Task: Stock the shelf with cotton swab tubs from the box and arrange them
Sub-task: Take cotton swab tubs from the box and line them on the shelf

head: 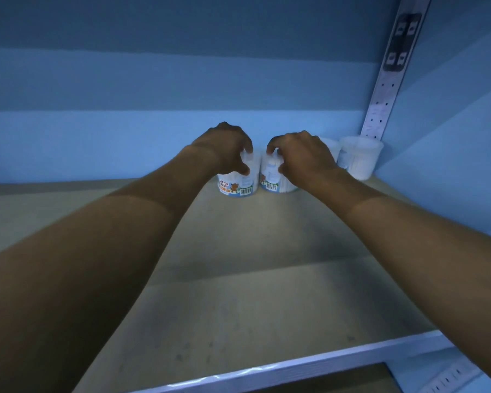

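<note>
Cotton swab tubs stand upright in a row at the back of the shelf (238, 279), against the blue rear wall (125, 137), directly ahead of you at full reach. Your left hand (224, 148) curls over the top of the left tub (237, 185), fingers and thumb gripping its lid and upper wall; your right hand (301, 154) grips the right tub (272, 181) in the same way from above. The two held tubs sit just beside each other, close to touching, with their long axes vertical. Further right, two more tubs rest near the corner: the corner tub (359, 157) below the perforated upright (386, 89), and a half-hidden tub (330, 147) behind your right hand. The row therefore runs left to right, and any closing-up move appears to go rightward, toward the corner; your right hand is the nearer one to that gap. On the left tub you can read "COTTON BUDS" beside a small bear figure and a barcode; the right tub shows a barcode, its other print too blurred to read. The box is not in view.
</note>
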The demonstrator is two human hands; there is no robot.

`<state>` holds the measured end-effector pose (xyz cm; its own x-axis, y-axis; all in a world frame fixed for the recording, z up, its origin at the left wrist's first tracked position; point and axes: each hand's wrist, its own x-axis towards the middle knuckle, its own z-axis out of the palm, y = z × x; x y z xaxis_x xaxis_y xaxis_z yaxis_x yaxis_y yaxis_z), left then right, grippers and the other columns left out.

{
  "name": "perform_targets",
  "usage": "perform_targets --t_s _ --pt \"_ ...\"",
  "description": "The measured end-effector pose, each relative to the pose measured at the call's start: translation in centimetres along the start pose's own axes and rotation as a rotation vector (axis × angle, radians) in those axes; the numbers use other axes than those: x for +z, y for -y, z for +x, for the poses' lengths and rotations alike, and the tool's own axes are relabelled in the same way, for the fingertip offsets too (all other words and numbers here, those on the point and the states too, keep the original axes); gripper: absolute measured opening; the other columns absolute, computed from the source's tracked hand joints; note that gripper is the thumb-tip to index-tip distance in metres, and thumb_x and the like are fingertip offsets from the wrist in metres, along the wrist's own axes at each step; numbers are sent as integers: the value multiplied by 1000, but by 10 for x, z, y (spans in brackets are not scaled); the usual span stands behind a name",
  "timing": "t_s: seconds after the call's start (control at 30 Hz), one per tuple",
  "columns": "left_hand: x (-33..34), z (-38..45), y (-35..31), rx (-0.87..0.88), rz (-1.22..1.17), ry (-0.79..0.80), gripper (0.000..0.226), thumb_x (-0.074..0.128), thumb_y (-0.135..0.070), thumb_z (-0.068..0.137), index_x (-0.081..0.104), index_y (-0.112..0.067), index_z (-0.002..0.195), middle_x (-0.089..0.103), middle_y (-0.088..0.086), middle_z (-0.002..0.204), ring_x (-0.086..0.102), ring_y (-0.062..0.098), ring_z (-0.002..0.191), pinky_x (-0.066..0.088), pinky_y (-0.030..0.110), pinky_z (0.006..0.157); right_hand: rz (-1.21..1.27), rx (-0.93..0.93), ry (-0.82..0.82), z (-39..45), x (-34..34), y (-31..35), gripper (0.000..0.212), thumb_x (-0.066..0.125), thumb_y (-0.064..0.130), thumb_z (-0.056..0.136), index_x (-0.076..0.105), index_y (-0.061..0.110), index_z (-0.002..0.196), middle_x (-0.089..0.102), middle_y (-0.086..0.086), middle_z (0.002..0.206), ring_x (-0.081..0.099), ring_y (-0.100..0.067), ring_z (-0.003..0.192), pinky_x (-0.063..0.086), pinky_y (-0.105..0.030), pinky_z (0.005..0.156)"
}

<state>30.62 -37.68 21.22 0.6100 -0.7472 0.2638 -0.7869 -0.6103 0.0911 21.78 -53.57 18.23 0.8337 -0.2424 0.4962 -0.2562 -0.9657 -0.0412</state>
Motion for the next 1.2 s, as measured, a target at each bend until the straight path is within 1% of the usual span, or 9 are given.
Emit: perform_targets --t_s 0.2,0.37,0.57,0.73,0.87,0.93,1.03,1.13,1.2 --pt "7 17 7 -15 -37 -22 46 77 -33 81 64 -26 125 56 -1 131 46 19 124 40 31 94 -12 8 10 17 10 -8 46 64 3 85 65 27 124 65 -7 121 58 -29 114 45 -34 87" --pt "9 29 7 -25 -38 -15 47 77 -33 82 64 -26 126 55 0 133 48 21 124 42 34 97 -31 11 41 28 17 -11 51 64 3 84 61 26 129 61 -7 127 54 -28 119 42 -33 94" --pt "10 35 13 -36 -73 -11 46 80 -35 78 66 -28 121 56 -2 129 51 19 119 42 29 88 -45 7 29 28 20 -13 53 65 4 83 60 29 129 62 -4 127 55 -26 118 42 -31 93" --pt "12 34 13 -38 -41 7 49 75 -37 82 61 -29 129 52 -1 137 45 19 127 39 31 98 -25 21 38 26 18 -13 52 67 3 84 60 29 129 60 -3 127 55 -25 118 42 -32 91" --pt "9 27 11 -57 -44 57 59 74 -39 82 54 -28 137 46 1 146 41 20 135 35 32 107 69 18 131 22 11 -16 51 69 9 87 57 27 133 57 -5 133 51 -25 124 44 -34 96" --pt "5 21 8 -61 -55 99 65 76 -40 79 53 -27 138 50 0 144 45 19 132 40 33 107 114 5 195 18 4 -17 58 71 12 88 52 25 141 52 -7 140 47 -26 129 43 -35 101" --pt "-3 12 4 -49 -25 151 65 75 -43 78 50 -25 136 54 0 139 49 21 125 43 32 98 164 -2 196 9 -10 -18 65 74 15 87 49 24 146 47 -6 146 46 -26 133 42 -37 104" --pt "-10 -4 0 -40 -46 144 56 73 -41 79 56 -22 129 58 -1 131 52 21 121 44 30 94 196 -15 188 -7 -25 -15 59 74 18 87 53 25 141 49 -6 142 48 -26 129 44 -36 101" --pt "-17 -20 -3 -34 -65 132 55 75 -41 78 59 -24 127 60 -2 128 53 20 122 45 33 98 219 -28 196 -22 -37 -12 56 73 21 86 55 27 138 51 -5 137 49 -25 126 43 -35 99"
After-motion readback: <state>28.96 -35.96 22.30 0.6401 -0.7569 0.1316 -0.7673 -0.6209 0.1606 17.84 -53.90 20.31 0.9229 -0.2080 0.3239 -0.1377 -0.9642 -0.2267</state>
